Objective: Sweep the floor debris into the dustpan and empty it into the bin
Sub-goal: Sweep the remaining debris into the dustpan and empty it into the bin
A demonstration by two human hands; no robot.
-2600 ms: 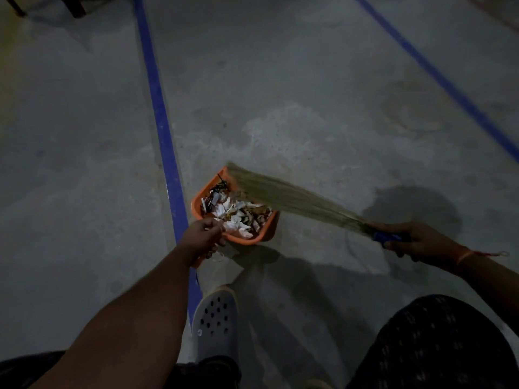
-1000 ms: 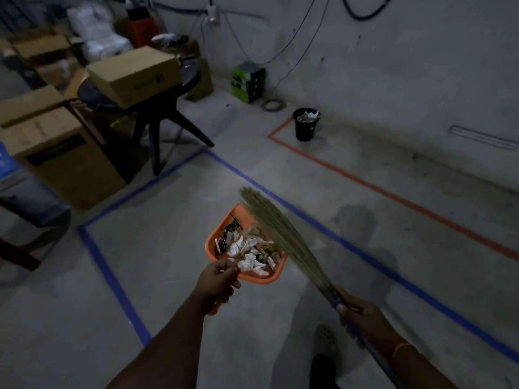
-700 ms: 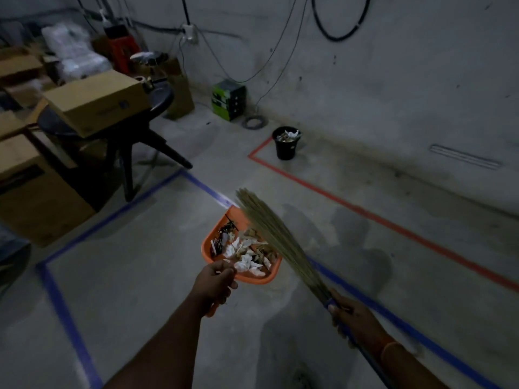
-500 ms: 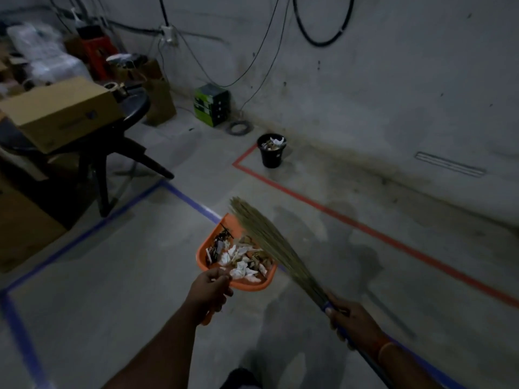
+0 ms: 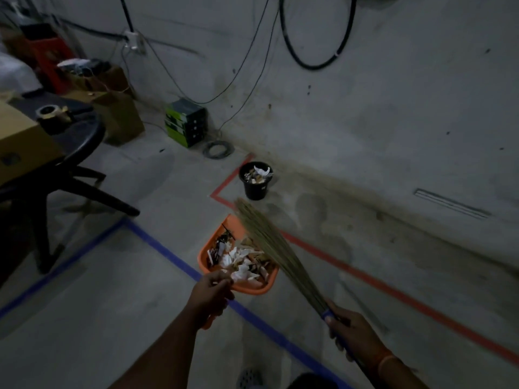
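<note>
My left hand (image 5: 211,295) grips the handle of an orange dustpan (image 5: 208,251), held level in the air and filled with white paper scraps and dark bits (image 5: 243,262). My right hand (image 5: 349,331) grips the blue handle of a grass broom (image 5: 268,245), whose bristles slant up and left across the dustpan's right side. A small black bin (image 5: 255,188) with some scraps inside stands on the floor ahead, near the wall, just beyond the broom tip.
A black stool-like table (image 5: 70,153) carrying a cardboard box (image 5: 19,144) stands to the left. Boxes, a green device (image 5: 185,122) and a coiled cable lie along the wall. Blue tape (image 5: 168,255) and red tape (image 5: 393,296) lines cross the concrete floor.
I rose from the floor with the loaded dustpan and broom and walked toward the wall. The black bin has come much closer; the table has slid off to the left.
</note>
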